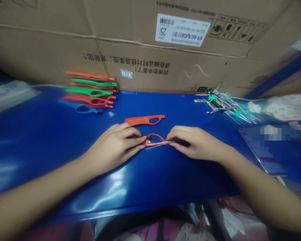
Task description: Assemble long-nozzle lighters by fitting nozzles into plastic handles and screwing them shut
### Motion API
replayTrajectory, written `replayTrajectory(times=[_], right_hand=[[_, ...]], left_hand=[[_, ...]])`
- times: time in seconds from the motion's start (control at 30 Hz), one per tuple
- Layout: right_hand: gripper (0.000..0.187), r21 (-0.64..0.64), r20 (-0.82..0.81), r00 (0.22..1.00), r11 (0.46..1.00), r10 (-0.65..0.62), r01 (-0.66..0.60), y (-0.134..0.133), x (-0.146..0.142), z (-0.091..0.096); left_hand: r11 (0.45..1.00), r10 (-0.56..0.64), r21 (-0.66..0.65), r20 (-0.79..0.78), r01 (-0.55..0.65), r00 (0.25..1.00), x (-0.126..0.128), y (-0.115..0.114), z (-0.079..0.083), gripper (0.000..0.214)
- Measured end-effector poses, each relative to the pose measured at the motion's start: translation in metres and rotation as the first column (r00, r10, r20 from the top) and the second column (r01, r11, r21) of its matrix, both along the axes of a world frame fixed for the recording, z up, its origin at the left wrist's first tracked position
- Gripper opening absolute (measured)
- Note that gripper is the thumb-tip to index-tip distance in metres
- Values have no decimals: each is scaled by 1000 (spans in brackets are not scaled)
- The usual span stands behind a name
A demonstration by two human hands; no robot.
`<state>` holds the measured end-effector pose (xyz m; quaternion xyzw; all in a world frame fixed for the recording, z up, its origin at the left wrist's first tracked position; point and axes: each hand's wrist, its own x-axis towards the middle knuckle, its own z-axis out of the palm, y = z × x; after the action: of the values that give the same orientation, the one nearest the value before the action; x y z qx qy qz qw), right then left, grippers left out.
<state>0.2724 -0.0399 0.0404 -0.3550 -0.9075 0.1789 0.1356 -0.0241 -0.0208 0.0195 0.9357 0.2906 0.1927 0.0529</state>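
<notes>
My left hand [114, 147] pinches the left end of a red plastic handle piece [154, 140] lying on the blue table [65, 147]. My right hand [195, 142] pinches its right end, where a thin metal wire part sticks out. Both hands are closed on it, fingertips close together. Just beyond them lies a loose orange handle piece [144, 119], flat on the table and untouched.
A stack of red, green, orange and blue handle pieces [91, 92] sits at the back left. Metal and teal parts [225, 105] lie at the back right. A large cardboard box [150, 43] walls off the far edge. Plastic bags lie at both sides.
</notes>
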Motion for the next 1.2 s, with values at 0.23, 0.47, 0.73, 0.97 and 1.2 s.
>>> replayTrajectory(times=[0.23, 0.47, 0.73, 0.97, 1.2], right_hand=[[18, 52, -70, 997, 998, 41, -38, 4, 2, -8], [20, 86, -110, 994, 996, 18, -8, 3, -1, -10], [15, 89, -138, 990, 996, -1, 14, 3, -2, -10], [16, 127, -108, 994, 992, -11, 25, 4, -5, -11], [17, 112, -61, 997, 992, -56, 63, 0, -8, -8]], left_hand=[[1000, -12, -18, 21, 13, 1000, -1, 0, -2, 26], [1000, 0, -31, 43, 1, 999, 0, 0, -2, 25], [1000, -17, -14, 47, 18, 999, 0, 1, -3, 24], [999, -24, -31, 47, 25, 999, -1, 2, -3, 24], [999, -24, -29, 79, 26, 997, 0, 3, -5, 24]])
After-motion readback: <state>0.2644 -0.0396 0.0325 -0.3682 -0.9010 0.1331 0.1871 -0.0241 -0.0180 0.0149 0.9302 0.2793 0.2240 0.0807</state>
